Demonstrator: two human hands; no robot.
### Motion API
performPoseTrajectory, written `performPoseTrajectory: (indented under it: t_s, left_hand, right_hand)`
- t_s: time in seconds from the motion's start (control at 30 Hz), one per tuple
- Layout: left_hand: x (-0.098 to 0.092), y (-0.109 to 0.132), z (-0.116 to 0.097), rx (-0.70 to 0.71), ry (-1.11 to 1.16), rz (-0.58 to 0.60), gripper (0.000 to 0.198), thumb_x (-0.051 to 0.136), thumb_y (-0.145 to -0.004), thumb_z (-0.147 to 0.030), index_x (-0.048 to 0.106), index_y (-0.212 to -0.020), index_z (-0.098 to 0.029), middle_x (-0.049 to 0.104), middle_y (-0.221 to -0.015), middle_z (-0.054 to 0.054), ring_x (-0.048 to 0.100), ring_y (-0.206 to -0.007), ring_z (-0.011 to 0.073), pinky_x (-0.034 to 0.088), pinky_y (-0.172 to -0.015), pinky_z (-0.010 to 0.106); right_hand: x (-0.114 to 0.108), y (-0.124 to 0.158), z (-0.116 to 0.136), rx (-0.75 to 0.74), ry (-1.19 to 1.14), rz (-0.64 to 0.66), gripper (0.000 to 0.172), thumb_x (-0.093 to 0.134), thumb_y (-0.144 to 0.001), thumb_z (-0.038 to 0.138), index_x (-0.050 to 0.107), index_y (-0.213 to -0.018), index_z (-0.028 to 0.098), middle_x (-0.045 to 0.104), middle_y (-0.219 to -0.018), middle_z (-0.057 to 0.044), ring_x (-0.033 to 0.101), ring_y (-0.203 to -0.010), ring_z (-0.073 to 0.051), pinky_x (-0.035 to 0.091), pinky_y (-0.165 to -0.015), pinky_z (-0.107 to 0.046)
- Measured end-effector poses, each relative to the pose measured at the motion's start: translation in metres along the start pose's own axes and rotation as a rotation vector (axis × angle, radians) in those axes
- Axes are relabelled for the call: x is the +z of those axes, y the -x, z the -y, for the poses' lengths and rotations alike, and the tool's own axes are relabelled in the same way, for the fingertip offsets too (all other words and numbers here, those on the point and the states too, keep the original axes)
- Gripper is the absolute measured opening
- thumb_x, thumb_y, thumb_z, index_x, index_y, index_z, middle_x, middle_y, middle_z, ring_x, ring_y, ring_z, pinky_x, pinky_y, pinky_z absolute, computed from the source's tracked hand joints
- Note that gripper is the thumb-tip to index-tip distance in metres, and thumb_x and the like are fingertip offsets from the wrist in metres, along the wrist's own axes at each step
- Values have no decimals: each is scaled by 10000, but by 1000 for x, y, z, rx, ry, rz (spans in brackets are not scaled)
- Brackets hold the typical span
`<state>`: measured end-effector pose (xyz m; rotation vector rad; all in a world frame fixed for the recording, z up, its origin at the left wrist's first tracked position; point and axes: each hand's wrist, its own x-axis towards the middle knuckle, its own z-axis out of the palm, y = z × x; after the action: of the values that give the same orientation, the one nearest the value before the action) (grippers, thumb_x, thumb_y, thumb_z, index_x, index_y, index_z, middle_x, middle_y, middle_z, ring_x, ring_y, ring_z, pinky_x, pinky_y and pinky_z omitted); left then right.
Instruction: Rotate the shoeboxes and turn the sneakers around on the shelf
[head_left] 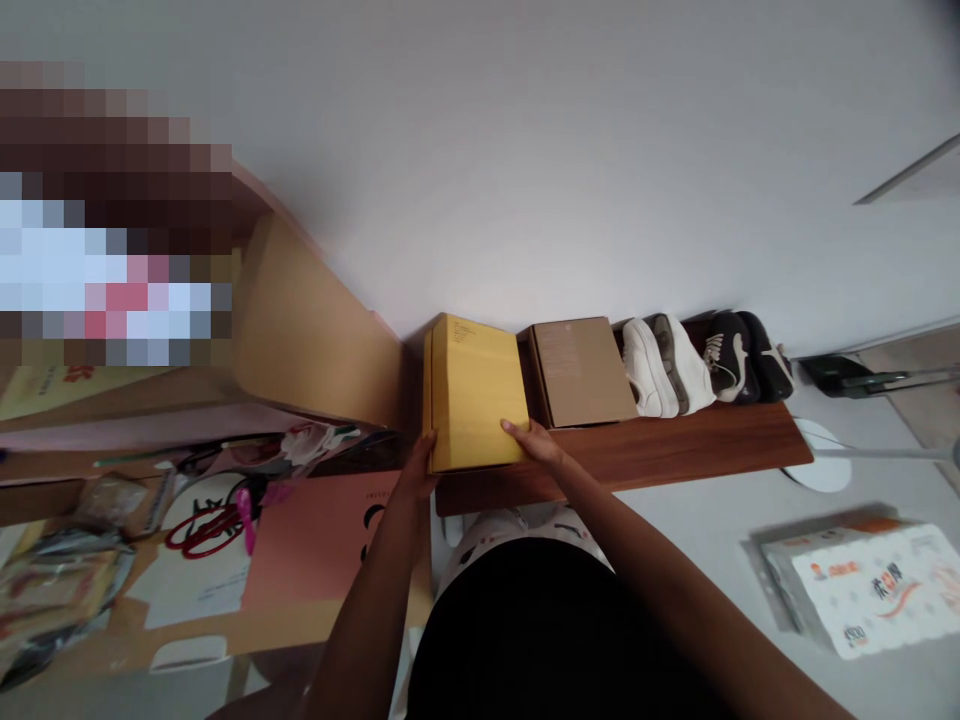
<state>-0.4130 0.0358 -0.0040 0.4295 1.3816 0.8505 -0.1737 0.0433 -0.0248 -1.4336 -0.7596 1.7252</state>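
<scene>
A yellow cardboard box (471, 390) stands at the left end of a dark wooden shelf (675, 445) against the white wall. My left hand (420, 470) presses on the box's near left corner, fingers wrapped round its edge. My right hand (532, 440) grips the box's near right corner, thumb on top. Both hands hold the box between them. A brown cardboard box (581, 370) sits just right of it, close beside.
Right of the brown box on the shelf stand a pair of white shoes (664, 365) and a pair of black shoes (742, 355). A large tan carton (307, 330) and cluttered items lie left. A pack of tissue paper (870, 585) lies on the floor at right.
</scene>
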Motion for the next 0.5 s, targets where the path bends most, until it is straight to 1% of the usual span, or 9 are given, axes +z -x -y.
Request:
performPoseTrajectory:
  t_s: [0.1, 0.17, 0.23, 0.3, 0.33, 0.4, 0.5]
  left_hand:
    - [2, 8, -6, 37, 15, 1, 630, 676, -853, -500, 582, -1366, -148, 751, -1126, 126, 693, -1110, 319, 589, -921, 420]
    - [6, 11, -11, 65, 12, 11, 656, 711, -826, -488, 573, -1368, -145, 743, -1144, 133, 690, -1113, 319, 590, -919, 411]
    - [11, 13, -16, 96, 0, 9, 683, 758, -788, -474, 576, -1361, -150, 742, -1144, 138, 696, -1095, 313, 595, -906, 406]
    - [18, 17, -18, 137, -14, -12, 693, 802, -750, -442, 586, -1347, -165, 743, -1142, 131, 709, -1060, 290, 601, -891, 394]
    - [23, 18, -18, 155, -21, -25, 692, 818, -737, -424, 591, -1341, -173, 745, -1139, 124, 715, -1039, 274, 603, -882, 387]
    - [31, 22, -18, 188, -39, -57, 684, 837, -724, -394, 602, -1332, -186, 750, -1122, 109, 726, -997, 245, 609, -861, 371]
    - [41, 26, -15, 228, -93, -120, 668, 843, -726, -360, 616, -1332, -195, 761, -1079, 94, 735, -953, 227, 614, -831, 358]
  right_hand:
    - [-4, 3, -1, -52, 71, -34, 838, 774, -724, 610, 541, -1403, 177, 668, -1339, -103, 615, -1257, -271, 497, -1069, -405]
    - [-6, 4, -1, -95, 147, -83, 896, 775, -728, 609, 481, -1468, 198, 577, -1457, -92, 499, -1386, -262, 418, -1146, -403]
    - [-4, 6, -1, -129, 223, -124, 905, 779, -720, 619, 489, -1475, 213, 457, -1561, -87, 350, -1488, -265, 305, -1215, -412]
    - [1, 8, -1, -157, 240, -104, 879, 768, -714, 650, 531, -1451, 232, 379, -1611, -75, 257, -1529, -263, 214, -1247, -417]
    - [5, 10, 0, -162, 220, -76, 868, 756, -715, 669, 544, -1443, 246, 370, -1616, -65, 246, -1533, -260, 191, -1253, -420]
    - [14, 15, 1, -150, 142, -15, 871, 741, -724, 683, 525, -1460, 271, 390, -1607, -48, 284, -1519, -257, 198, -1253, -436]
    - [24, 23, 4, -113, 20, 66, 955, 791, -716, 617, 424, -1529, 278, 464, -1559, -49, 409, -1451, -276, 301, -1220, -473]
